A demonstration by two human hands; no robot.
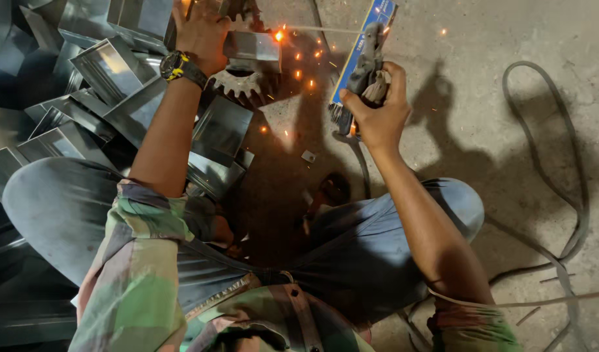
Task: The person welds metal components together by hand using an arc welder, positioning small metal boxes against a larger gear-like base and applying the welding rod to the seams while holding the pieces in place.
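Now, I see my right hand (377,114) wrapped tight around a welding holder (364,68), which is bound in grey cloth, with a blue-and-white packet (371,29) clamped along with it against the holder. A thin rod (319,29) runs left from the holder's far end to a bright arc (278,35), and orange sparks (298,65) scatter over the floor just near of it. The arc sits at the right edge of a small folded metal piece (250,47).

My left hand (201,32) is closed over that piece from the left, pressing it down, with the fingers curled across its far side. A black watch (181,66) with yellow marks sits on the left wrist. The piece rests on a big toothed gear (237,85), whose teeth show just near of the hand.

Left of the gear lies a heap of shiny sheet-metal channels (110,65), stacked at angles and reaching to the left edge; one flat sheet (221,130) leans near the gear. Both forearms are bare, with a green and pink plaid sleeve (143,274) on the left arm. My knees in grey trousers (371,248) spread near me, squatting, and a foot (332,189) shows between them.

A small square scrap (308,156) lies on the concrete floor (482,39) near the sparks. A dark cable (573,195) loops wide across the right side of the floor, well apart from the hands, and a second lead (361,163) drops near from the holder toward my knee.
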